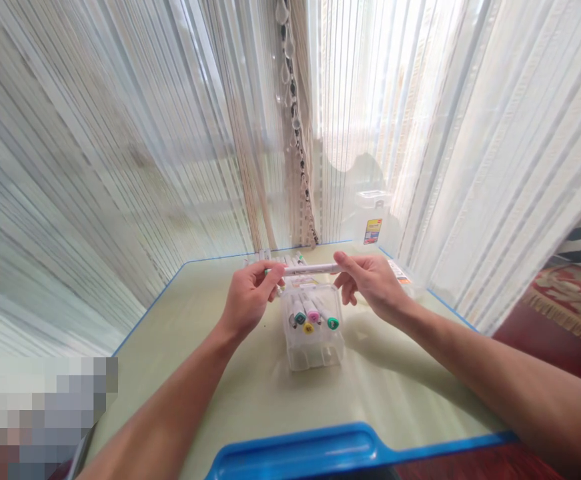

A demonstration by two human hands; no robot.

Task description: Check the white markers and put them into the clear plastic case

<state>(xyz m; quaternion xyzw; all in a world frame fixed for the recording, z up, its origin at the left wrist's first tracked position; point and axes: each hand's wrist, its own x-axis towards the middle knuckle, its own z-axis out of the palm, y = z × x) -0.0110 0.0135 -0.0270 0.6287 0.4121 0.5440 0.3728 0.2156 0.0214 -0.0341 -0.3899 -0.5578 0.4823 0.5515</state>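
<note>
Nearest us, at six o'clock from the box (315, 359), curves a blue rim (295, 451) of glossy plastic, moulded into a shallow, rounded trough. It edges the smooth, pale green table (170, 340). Clear and boxy, the box holds white markers (297, 307) with rounded caps (333, 324) in teal, pink, yellow and green. Our left hand (251, 293), at ten o'clock, closes thumb and fingers on one end of a slim white marker (310, 269); our right hand (367, 283), at two, pinches the other end, its lower fingers curled. Between them we hold the marker level, at twelve o'clock. At one o'clock stands a see-through case (373, 227) with a yellow label, before a curtain (120, 133) of fine strings and teardrop beads (295, 123).
</note>
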